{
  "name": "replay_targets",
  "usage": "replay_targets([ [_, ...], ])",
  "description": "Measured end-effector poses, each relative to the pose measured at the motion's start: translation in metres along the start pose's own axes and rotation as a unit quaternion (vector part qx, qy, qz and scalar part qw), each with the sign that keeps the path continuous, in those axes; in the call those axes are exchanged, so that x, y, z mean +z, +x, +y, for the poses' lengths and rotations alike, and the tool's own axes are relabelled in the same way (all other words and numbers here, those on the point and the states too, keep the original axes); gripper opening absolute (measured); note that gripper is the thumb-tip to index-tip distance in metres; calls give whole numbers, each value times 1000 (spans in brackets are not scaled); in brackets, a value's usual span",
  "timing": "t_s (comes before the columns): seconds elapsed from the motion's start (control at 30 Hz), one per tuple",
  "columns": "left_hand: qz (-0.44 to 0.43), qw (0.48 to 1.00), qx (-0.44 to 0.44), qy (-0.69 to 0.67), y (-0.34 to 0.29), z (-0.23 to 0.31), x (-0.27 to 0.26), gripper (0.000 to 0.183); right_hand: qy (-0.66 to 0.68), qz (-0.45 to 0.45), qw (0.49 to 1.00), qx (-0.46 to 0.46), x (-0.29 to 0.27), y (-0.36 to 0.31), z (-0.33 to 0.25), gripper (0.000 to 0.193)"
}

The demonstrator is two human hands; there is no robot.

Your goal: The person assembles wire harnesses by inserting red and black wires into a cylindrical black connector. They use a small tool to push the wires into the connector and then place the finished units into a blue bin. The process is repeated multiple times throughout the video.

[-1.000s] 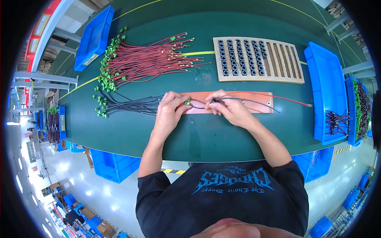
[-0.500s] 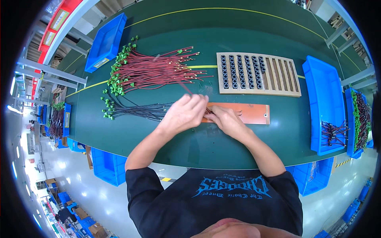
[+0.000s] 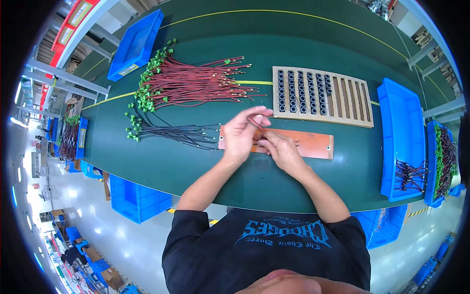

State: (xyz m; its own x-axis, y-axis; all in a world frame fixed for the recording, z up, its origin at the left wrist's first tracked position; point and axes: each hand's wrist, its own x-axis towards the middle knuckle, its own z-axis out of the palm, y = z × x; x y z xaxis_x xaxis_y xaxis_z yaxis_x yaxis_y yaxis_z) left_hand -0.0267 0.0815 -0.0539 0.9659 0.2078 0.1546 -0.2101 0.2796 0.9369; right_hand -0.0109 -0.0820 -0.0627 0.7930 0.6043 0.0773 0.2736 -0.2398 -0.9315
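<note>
A black short-sleeved T-shirt [image 3: 264,267] is worn, and its chest is marked with blue lettering [image 3: 289,231], seen upside down. One large, spike-ended line is flanked on both sides by smaller lines in an ornate script. Both sleeves [image 3: 183,230] are plain black and are ended near the elbows; the forearms [image 3: 208,185] and hands [image 3: 239,134] are left bare.

Both forearms [image 3: 208,183] are extended forward and angled inward. The left hand [image 3: 241,132] is raised, fingers bent. The right hand [image 3: 283,150], just beside it, is lower, thumb and fingers pinched.
</note>
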Motion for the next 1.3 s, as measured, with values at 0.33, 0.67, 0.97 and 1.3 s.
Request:
replay_targets([
  [0.33,77,997,5,22,-10,-31,18,20,-3,33,999,-40,-4,-9,-1,21],
  [0.67,61,996,26,57,-14,-48,10,15,-242,107,961,-83,-55,-16,-12,22],
  [0.97,7,1000,0,-18,-15,-42,10,16,75,143,982,94,-52,-16,26,20],
  [1.3,-32,998,-12,52,-18,-47,2,17,122,145,975,115,-53,-17,27,20],
])
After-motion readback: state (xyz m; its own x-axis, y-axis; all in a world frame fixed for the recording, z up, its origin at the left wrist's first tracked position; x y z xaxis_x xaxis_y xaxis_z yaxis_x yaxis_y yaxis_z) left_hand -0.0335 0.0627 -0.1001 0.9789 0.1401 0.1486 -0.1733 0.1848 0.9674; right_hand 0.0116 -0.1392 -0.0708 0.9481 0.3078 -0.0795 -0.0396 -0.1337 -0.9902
